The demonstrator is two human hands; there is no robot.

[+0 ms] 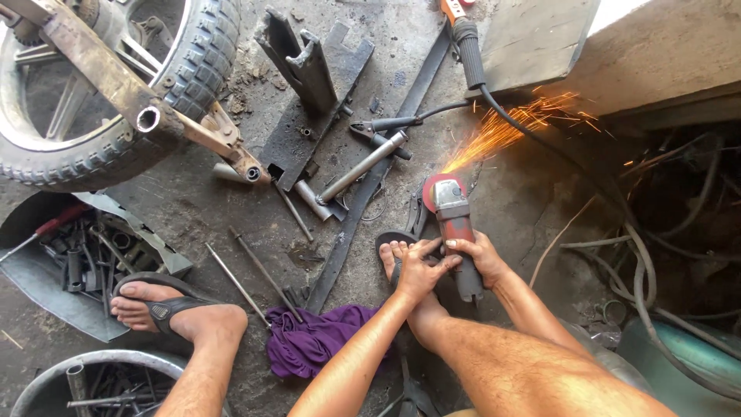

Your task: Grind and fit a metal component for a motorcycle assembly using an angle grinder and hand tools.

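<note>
Bare forearms and a knee fill the bottom of the frame as a person squats on a stained concrete floor (193, 208), both hands on a red angle grinder (454, 232). The right hand (480, 256) has its grip wrapped tight around the grinder's body, while the left hand (421, 270) has its grip closed over the rear of the tool, just beside the right. The grinder lies just right of centre, disc pointed away from the person, throwing a fan of orange sparks (513, 127) up and to the right. The disc bears on a dark metal strip (370, 185) that runs diagonally across the floor; the person's right foot (395, 259), in a sandal, is planted on the strip just behind the tool. The left foot (158, 309), also sandalled, rests well apart at lower left. A purple cloth (312, 340) lies crumpled between the legs. A knobby tyre (123, 93) on its wheel occupies the upper left corner, crossed by a rusty metal bar (116, 81). Pliers (386, 125) and a steel tube (363, 166) lie near the strip's middle. At left, a tray of loose hand tools (85, 259); at right, tangled cables (656, 255).
</note>
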